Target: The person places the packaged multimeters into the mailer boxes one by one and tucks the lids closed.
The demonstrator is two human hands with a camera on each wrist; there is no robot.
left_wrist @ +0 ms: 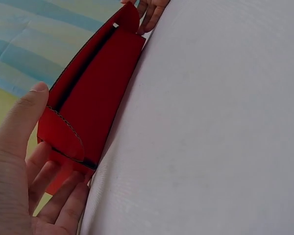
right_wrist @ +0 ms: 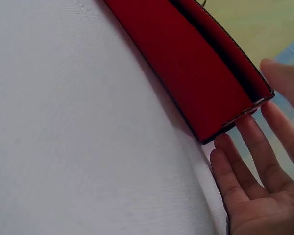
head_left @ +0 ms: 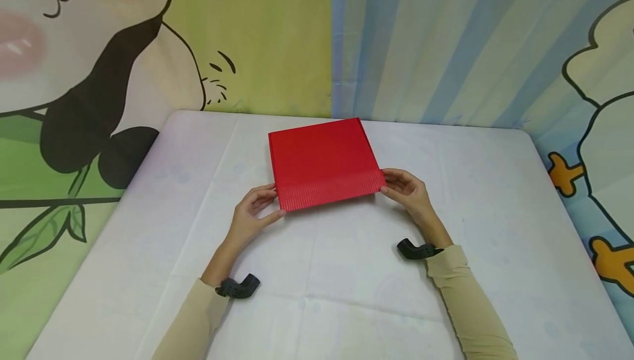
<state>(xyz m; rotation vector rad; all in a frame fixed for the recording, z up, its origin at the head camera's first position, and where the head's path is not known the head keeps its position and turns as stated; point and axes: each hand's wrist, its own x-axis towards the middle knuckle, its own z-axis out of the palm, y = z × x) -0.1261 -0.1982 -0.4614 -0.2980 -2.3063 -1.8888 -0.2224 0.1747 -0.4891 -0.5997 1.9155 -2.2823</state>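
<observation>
A flat red cardboard box (head_left: 322,159) lies slightly askew on the white tablecloth, its ridged lid strip toward me. My left hand (head_left: 250,214) holds its near left corner, thumb at the lid edge and fingers along the side. At the near right corner my right hand (head_left: 410,190) holds it in the same way. The left wrist view shows a rounded side flap (left_wrist: 63,134) next to a dark gap under the lid's front edge. In the right wrist view, the front panel (right_wrist: 181,63) faces the camera, with fingertips against the box's end.
The white tablecloth (head_left: 346,283) spreads around the box and under both forearms. Each wrist carries a black camera mount (head_left: 240,287). Behind the table hangs a printed curtain (head_left: 277,41) with cartoon animals.
</observation>
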